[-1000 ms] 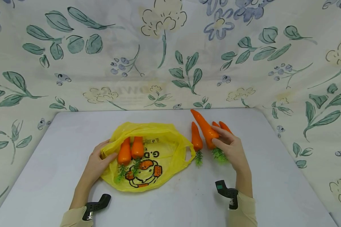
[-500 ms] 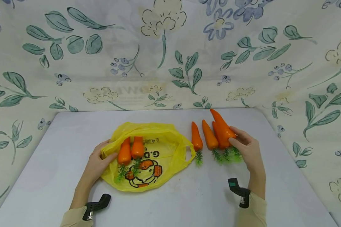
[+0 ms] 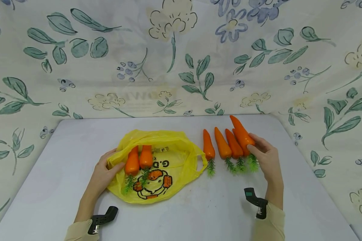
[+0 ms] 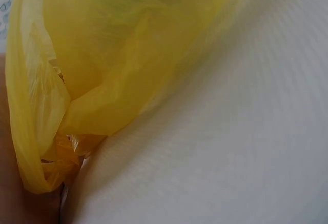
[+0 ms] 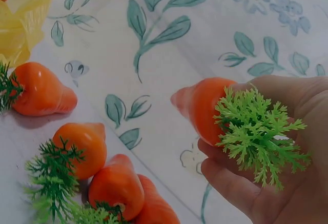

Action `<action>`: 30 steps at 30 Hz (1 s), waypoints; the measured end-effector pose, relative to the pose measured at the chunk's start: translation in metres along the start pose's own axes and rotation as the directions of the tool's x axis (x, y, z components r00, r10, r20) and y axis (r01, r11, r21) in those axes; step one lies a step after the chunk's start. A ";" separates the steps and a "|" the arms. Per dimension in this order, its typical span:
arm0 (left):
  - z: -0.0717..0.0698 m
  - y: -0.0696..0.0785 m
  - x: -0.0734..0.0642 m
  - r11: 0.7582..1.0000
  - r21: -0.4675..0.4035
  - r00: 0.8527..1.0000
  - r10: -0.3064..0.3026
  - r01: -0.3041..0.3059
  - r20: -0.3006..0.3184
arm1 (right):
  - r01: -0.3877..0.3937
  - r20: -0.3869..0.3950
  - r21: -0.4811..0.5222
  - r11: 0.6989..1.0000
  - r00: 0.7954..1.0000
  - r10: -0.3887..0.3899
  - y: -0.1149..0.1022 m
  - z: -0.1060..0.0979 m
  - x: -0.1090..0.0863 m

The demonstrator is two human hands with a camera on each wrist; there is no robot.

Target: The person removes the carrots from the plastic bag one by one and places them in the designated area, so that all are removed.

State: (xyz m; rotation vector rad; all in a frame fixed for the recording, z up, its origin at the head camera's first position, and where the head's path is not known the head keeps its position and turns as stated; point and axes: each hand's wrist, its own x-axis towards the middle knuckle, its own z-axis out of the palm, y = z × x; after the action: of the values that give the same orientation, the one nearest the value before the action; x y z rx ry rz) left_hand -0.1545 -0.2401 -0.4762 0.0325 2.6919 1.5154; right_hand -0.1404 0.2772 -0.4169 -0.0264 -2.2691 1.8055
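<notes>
My left hand (image 3: 102, 172) grips the left edge of a yellow plastic bag (image 3: 181, 170), its thumb at the mouth and the other fingers behind the plastic. Inside the bag lie two orange toy carrots, a left one (image 3: 132, 163) and a right one (image 3: 146, 157), their green tops toward me. In the left wrist view the yellow plastic (image 4: 118, 65) fills the upper left. At the right, my right hand (image 3: 268, 160) holds a larger carrot (image 3: 242, 132) between thumb and fingers. Its leafy light-green top (image 5: 261, 131) shows in the right wrist view.
Several smaller carrots lie in a row between the bag and my right hand, including a leftmost one (image 3: 208, 147) and a second one (image 3: 222, 144). The held carrot partly covers the rightmost. A floral cloth (image 3: 169, 77) hangs behind the white table (image 3: 184, 221).
My right hand has carried the large carrot to the right, from over the row's middle to its right end, exposing the smaller carrots. My left hand and the bag have stayed still.
</notes>
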 end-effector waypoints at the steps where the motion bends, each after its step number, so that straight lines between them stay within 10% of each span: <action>1: 0.000 0.000 0.000 1.000 -0.001 1.000 0.004 -0.004 -0.001 | -0.008 -0.007 -0.011 1.000 1.000 0.008 0.001 -0.001 0.001; 30: 0.000 -0.002 0.000 1.000 -0.001 1.000 -0.003 0.003 0.002 | -0.082 -0.061 -0.269 0.960 0.996 0.068 0.020 -0.030 0.009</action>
State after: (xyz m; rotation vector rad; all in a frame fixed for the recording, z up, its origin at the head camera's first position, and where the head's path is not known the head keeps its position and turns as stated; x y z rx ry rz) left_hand -0.1547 -0.2408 -0.4780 0.0306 2.6883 1.5152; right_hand -0.1459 0.3121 -0.4287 -0.2075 -2.4912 1.4935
